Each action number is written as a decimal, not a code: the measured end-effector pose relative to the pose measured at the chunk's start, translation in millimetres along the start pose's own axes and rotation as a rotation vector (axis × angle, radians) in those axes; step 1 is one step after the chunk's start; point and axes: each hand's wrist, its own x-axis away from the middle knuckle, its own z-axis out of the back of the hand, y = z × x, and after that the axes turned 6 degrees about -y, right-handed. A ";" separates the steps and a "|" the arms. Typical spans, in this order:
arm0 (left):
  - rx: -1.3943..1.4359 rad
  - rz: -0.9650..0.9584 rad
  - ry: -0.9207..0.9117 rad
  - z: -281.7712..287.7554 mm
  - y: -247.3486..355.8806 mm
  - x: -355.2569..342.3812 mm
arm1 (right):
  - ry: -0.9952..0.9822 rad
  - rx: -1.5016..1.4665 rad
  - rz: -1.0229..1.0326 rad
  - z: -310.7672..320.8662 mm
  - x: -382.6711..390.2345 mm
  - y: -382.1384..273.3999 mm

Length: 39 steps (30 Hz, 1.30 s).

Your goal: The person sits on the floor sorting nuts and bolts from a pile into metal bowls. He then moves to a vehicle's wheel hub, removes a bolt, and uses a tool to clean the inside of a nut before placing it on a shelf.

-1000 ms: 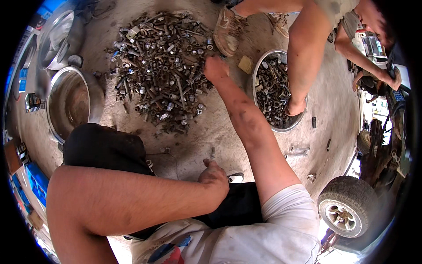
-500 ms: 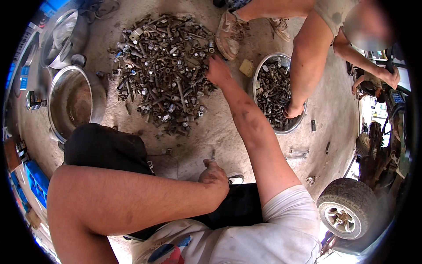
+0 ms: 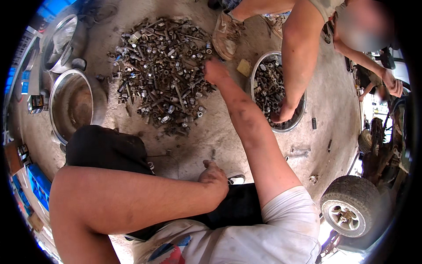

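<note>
My right hand (image 3: 216, 71) reaches out to the right edge of a wide pile of bolts and nuts (image 3: 162, 75) on the floor. Its fingers are curled at the pile, and whatever they grip is hidden. Close to my body, my left hand (image 3: 214, 174) is closed, with a small bolt (image 3: 213, 154) sticking up from its fingers. To the right of the pile stands a metal basin (image 3: 292, 128) partly filled with bolts and nuts (image 3: 268, 88). A co-worker's hand (image 3: 283, 115) is down inside that basin.
At left are a brown-stained metal basin (image 3: 90, 94) and another metal vessel (image 3: 68, 55). A yellowish block (image 3: 244, 67) lies beside the co-worker's shoe (image 3: 226, 37). Wrenches (image 3: 300, 152) lie on the floor at right, near a vehicle wheel (image 3: 347, 211).
The co-worker's hand has shifted toward the near left within the basin of bolts. My right hand stays at the pile's edge, and my left hand has barely moved.
</note>
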 end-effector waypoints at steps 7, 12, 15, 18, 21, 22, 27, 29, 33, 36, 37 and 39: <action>-0.017 0.006 -0.048 4.6 3.6 -4.0 | -0.141 -1.803 -0.193 13.5 -4.3 4.6; -0.084 0.000 -0.101 3.1 12.3 -15.0 | -0.402 -2.097 0.119 68.4 28.6 -40.6; -0.100 -0.037 -0.100 5.7 10.7 -11.9 | -0.503 -2.109 0.333 76.1 31.6 -46.3; -0.081 -0.052 -0.082 11.1 6.9 -4.0 | -0.507 -2.109 0.327 81.9 33.4 -49.8; -0.091 -0.037 -0.077 8.8 8.3 -7.9 | -0.533 -2.117 0.362 80.5 31.1 -47.8; -0.080 -0.031 -0.068 9.1 8.1 -7.2 | -0.519 -2.119 0.347 78.8 30.8 -47.0; -0.022 -0.020 -0.188 30.5 1.8 6.7 | -0.528 -2.159 0.312 75.5 35.3 -45.5; -0.044 -0.020 -0.192 17.2 6.2 -16.8 | -0.537 -1.962 0.276 84.0 38.5 -41.3; -0.023 -0.009 -0.208 -0.7 13.6 -42.5 | -0.235 -1.069 -0.083 84.5 27.0 -32.5; -0.009 -0.005 -0.212 0.2 10.1 -33.2 | -0.085 -0.845 -0.173 53.8 11.3 -5.4; -0.007 -0.004 -0.210 0.6 10.0 -29.4 | -0.053 -0.865 -0.191 47.2 9.0 -1.8; -0.002 -0.006 -0.210 1.3 6.3 -21.0 | 0.123 -0.727 -0.008 29.6 3.1 -3.1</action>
